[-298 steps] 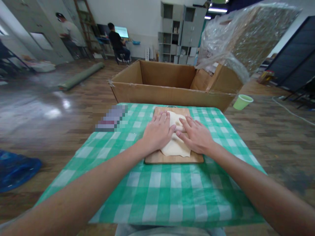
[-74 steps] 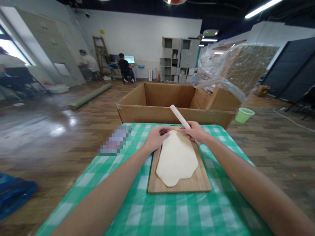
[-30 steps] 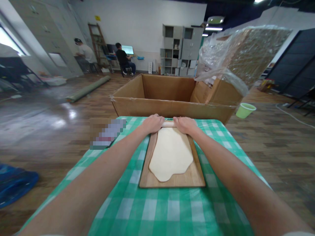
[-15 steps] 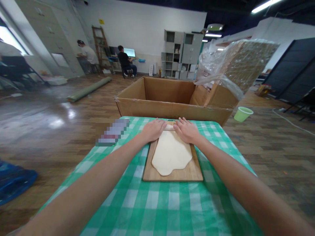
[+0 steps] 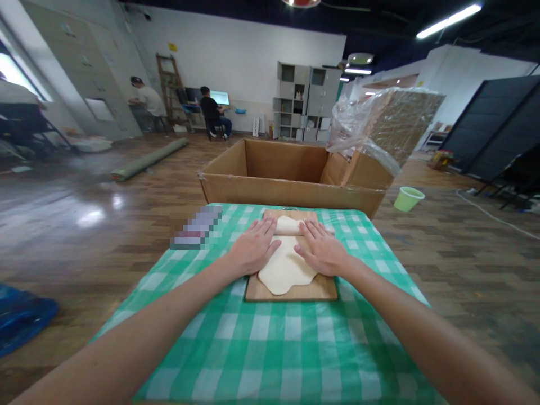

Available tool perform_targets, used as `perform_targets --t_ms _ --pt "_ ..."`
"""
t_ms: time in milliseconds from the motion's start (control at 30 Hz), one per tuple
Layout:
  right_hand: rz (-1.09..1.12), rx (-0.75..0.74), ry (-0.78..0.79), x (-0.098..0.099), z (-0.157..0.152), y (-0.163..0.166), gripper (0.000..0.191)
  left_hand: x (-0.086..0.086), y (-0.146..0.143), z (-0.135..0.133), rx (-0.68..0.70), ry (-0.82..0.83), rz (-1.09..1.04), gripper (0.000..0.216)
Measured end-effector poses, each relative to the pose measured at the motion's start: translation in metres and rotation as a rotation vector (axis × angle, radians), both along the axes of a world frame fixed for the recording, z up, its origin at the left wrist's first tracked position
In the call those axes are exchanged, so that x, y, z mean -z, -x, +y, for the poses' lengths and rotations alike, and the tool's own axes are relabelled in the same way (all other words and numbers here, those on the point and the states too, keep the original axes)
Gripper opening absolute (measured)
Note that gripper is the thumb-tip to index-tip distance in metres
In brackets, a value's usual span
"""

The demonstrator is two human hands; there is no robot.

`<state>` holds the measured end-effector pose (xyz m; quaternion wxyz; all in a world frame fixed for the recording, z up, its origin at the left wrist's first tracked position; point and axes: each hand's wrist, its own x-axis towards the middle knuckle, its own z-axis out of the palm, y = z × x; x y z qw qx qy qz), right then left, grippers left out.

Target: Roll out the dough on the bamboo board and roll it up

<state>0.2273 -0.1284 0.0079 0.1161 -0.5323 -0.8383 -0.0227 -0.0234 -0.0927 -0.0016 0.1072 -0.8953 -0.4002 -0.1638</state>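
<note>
A pale rolling pin (image 5: 287, 230) lies crosswise on a flat sheet of dough (image 5: 287, 269). My left hand (image 5: 254, 247) rests over the pin's left part, fingers stretched forward and thumb apart. Over its right part lies my right hand (image 5: 324, 248), palm down with the fingers extended; the pin's tip shows just beyond it. Neither hand is wrapped round the pin. Under the dough is a wooden cutting board (image 5: 324, 291). The dough has an uneven near edge, and a strip of it shows on the far side of the pin.
A green checked tablecloth (image 5: 270, 349) covers the table. At its far left lies a pixelated item (image 5: 197, 228). Behind the table stands a large open cardboard box (image 5: 291, 191), with a plastic-wrapped block (image 5: 396, 124) at its right. A green bucket (image 5: 408, 198) is on the floor.
Both hands and the rolling pin have come nearer to me from the board's far end. Dough now shows beyond the pin. The view has shifted slightly.
</note>
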Motion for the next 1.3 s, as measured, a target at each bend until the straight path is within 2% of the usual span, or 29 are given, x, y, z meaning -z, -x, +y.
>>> perform_targets --t_ms 233,400,533,700,867,1033,1300 --pt "0.032 -0.049 0.021 0.0 -0.036 0.0 0.094 -0.007 0.008 -0.029 0.016 0.042 0.02 0.063" --pt "0.062 -0.071 0.048 -0.003 -0.029 -0.006 0.089 -0.008 0.005 -0.026 0.008 0.046 0.012 0.06" --pt "0.083 -0.074 0.107 -0.011 0.001 -0.012 0.086 -0.005 -0.005 -0.006 -0.034 0.008 0.007 0.062" --pt "0.063 -0.073 0.132 -0.011 0.048 -0.016 0.083 -0.002 -0.02 0.036 -0.09 -0.022 0.02 0.057" --pt "0.037 0.027 0.193 -0.006 0.086 -0.017 0.081 -0.003 -0.03 0.076 -0.129 0.059 0.072 0.055" --pt "0.014 0.14 0.232 -0.005 0.114 -0.019 0.085 -0.005 -0.034 0.099 -0.155 0.097 0.101 0.055" --pt "0.003 0.162 0.262 -0.005 0.152 -0.02 0.097 0.002 -0.038 0.133 -0.133 0.117 0.126 0.044"
